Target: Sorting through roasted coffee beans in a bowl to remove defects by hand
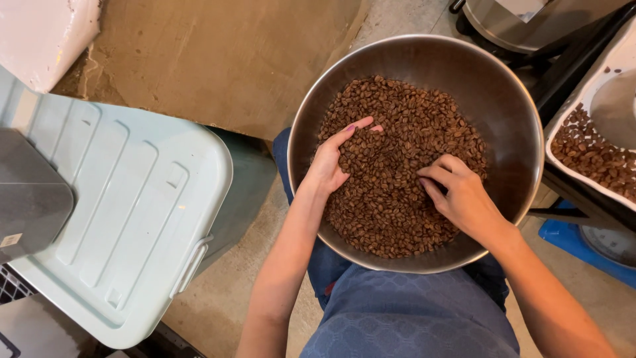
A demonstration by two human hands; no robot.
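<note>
Beans [397, 199] fill our steel bowl [510, 126]; white tray [623, 53] holds more. Our left hand [331, 162] lies open, right hand [460, 195] curled, both in beans, apart.

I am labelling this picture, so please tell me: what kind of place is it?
Probably a small coffee roasting workroom: a steel bowl of roasted beans, a second tray of beans, bare concrete floor.

Bare forearms without sleeves, pink-painted nail on left hand [329, 166], blue patterned garment over the lap
</note>
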